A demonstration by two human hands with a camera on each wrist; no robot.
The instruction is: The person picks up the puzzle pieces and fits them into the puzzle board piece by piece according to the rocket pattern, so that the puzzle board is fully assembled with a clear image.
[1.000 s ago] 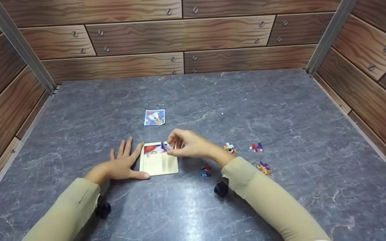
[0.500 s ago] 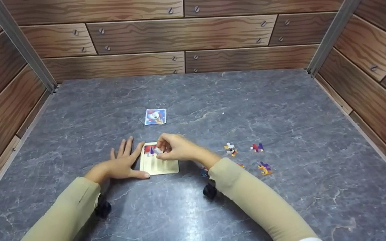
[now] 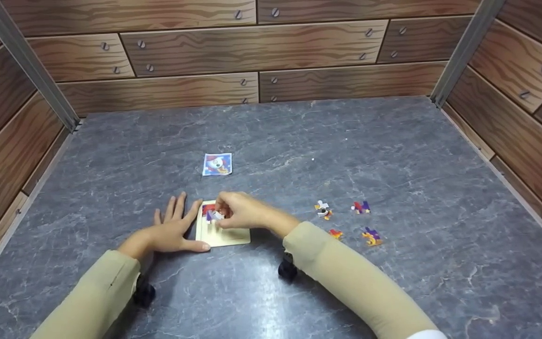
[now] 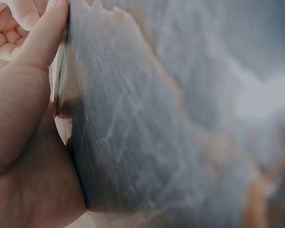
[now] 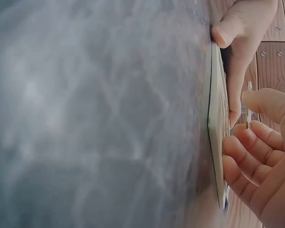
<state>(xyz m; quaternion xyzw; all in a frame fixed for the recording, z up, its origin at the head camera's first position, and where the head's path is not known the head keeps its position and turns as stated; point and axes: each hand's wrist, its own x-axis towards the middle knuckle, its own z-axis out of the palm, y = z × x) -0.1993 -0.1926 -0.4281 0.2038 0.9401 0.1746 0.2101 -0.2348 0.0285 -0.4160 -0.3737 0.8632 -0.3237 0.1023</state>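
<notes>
A cream puzzle tray [image 3: 228, 238] lies flat on the table, with red and white printed pieces along its far edge. My left hand [image 3: 170, 233] is spread on the table at the tray's left side, thumb and index finger at its edge. Over the tray's upper part, my right hand [image 3: 243, 210] pinches a puzzle piece [image 3: 215, 215] with purple and white on it. In the right wrist view the piece [image 5: 249, 107] stands edge-on between thumb and fingers, while the lower fingers touch the tray [image 5: 218, 118]. Part of the tray's far row is hidden behind the right hand.
A small picture card [image 3: 217, 164] of a white dog in a red hat lies beyond the tray. To the right are loose puzzle pieces: white [image 3: 323, 210], red and purple [image 3: 361, 207], orange and purple [image 3: 371, 236], and red-orange [image 3: 335, 233]. Wood-patterned walls [image 3: 252, 49] enclose the table.
My right hand has moved left across the tray with the puzzle piece, then slightly nearer. The piece has turned in the fingers. My left hand stays in place.
</notes>
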